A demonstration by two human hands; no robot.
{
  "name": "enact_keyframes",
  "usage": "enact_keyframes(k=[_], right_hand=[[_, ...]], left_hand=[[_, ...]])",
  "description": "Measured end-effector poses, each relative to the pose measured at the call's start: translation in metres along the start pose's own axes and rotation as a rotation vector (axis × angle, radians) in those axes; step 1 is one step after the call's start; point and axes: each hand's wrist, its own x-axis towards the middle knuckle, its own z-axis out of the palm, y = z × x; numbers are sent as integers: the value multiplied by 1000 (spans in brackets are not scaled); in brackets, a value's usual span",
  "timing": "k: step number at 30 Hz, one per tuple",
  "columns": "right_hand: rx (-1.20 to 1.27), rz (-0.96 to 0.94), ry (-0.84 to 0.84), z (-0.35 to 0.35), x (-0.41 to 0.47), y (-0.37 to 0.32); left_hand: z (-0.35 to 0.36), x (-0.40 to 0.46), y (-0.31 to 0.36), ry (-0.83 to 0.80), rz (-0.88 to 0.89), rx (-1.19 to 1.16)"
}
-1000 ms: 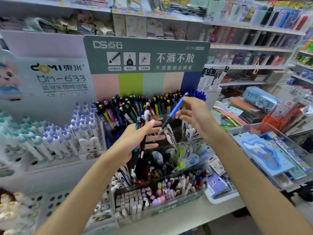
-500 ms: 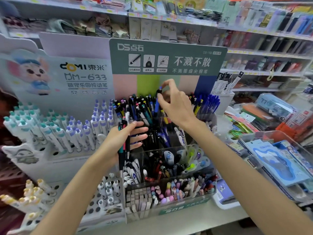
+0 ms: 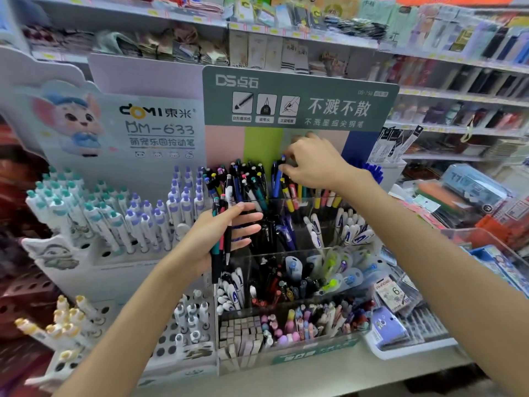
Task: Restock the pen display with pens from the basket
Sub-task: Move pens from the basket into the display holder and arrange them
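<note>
Shop shelving (image 3: pixel 429 53) packed with stationery fills the far background. In front of it stands a tiered pen display with a grey-green header card (image 3: pixel 297 98) printed with white characters and clear plastic compartments stepping down toward the near edge. To its left is a pale cardboard display with a cartoon mouse (image 3: pixel 94 121), holding rows of white pens with teal and purple caps (image 3: pixel 114 213). At the right, a clear plastic bin (image 3: pixel 492 253) holds blue packaged goods.

The far, top compartment of the tiered display is crowded with upright click pens with black, blue, teal and yellow barrels (image 3: pixel 246 181). The next tier down holds white-and-blue pens, the one below that mixed dark pens and pale carded items, and the nearest row pastel pens and small square blocks.

The right hand (image 3: pixel 312 164) reaches over the far tier, its fingers narrowed to a pinch at the top of a blue pen (image 3: pixel 277 179) that stands upright among the others there, just left of some yellow-barrelled pens.

The left hand (image 3: pixel 220 233) hovers nearer, in front of the second tier, palm turned up and right. Its thumb presses a small bundle of dark click pens with teal and red accents (image 3: pixel 220 242) against the palm, tips pointing down, while its fingers spread loosely outward.
</note>
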Motion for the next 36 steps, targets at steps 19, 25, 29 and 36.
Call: enact_keyframes(k=[19,25,29,36], right_hand=[[533,216,358,31,-36,-29],[1088,268,-43,26,-66,-20],[1365,471,250,20,-77,5],[935,528,749,15,-79,49]], left_hand=[[13,0,1,-101,2,154],[33,3,-2,-269,-9,205],[41,7,-2,-291,34,175],[32,13,1,-110,57,79]])
